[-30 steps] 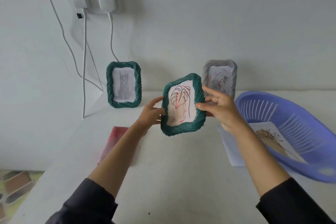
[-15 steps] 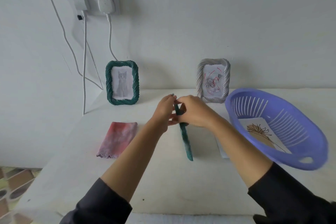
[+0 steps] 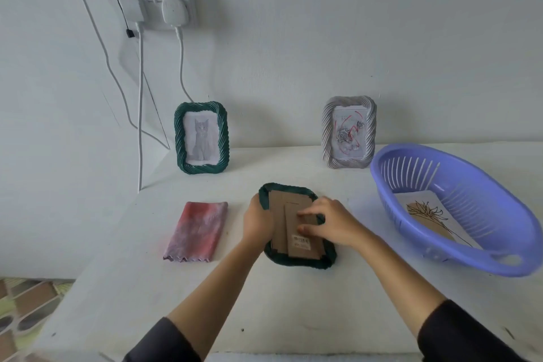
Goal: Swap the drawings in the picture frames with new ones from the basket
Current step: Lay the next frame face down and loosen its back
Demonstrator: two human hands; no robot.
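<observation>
Looking down through the head camera, I see the face-down green frame [image 3: 296, 262] lying flat on the white table [image 3: 293, 317], between the two hands, with its brown cardboard back [image 3: 278, 214] turned up. The left hand [image 3: 257, 222] grips the frame's left edge, fingers wrapped round the rim. The right hand [image 3: 332, 223] has bent fingers on the cardboard back; I cannot tell whether they pinch a tab or only press.

To the right sits the lilac slotted basket [image 3: 496, 214], apart from the frame. It holds one sheet, a plant drawing [image 3: 429, 214], lying on its floor.

Against the wall stand a green frame [image 3: 179, 138] holding a cat drawing [image 3: 202, 138] and a grey frame [image 3: 327, 132] holding a rose drawing [image 3: 349, 134]. A folded pink cloth [image 3: 195, 231] lies left of the hands.
</observation>
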